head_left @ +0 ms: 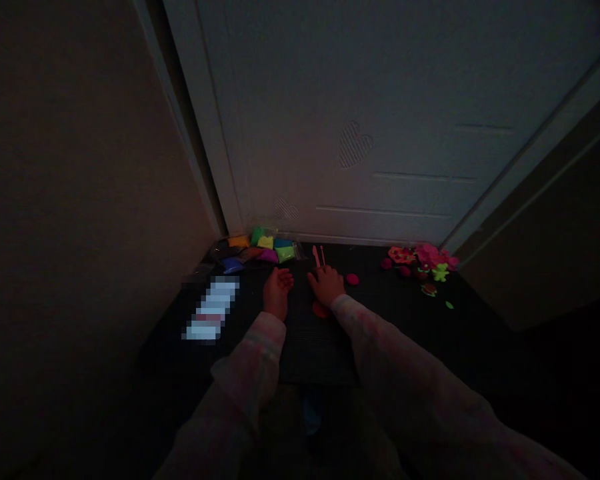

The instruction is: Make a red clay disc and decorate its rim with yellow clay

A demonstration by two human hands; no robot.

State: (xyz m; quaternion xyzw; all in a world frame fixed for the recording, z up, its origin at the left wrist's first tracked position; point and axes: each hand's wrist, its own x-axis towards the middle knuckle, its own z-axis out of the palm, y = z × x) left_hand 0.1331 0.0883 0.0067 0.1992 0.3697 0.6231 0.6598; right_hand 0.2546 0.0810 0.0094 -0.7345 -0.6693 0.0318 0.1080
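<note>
My left hand point(278, 292) is held just above or on the dark table, palm turned inward, its fingers loosely bent and apart with nothing in them. To its right, my right hand point(327, 287) lies palm down with its fingers forward and its thumb out to the side. Whether anything is under that palm is hidden. Just beyond its fingertips are a pink knife-shaped tool point(316, 255) and a thin pink stick tool point(323, 253). A flat orange-red disc point(321, 309) shows partly below the right wrist. Right of this hand sits a pink round lump point(353, 279).
Several coloured packets point(267, 256) lie at the back left, with a blurred bright phone-like screen point(213, 310) nearer. Pink shapes point(429, 255), a yellow-green bear-shaped piece point(441, 272) and a green bit point(449, 305) are at the right. A white panel point(300, 167) rises behind the table.
</note>
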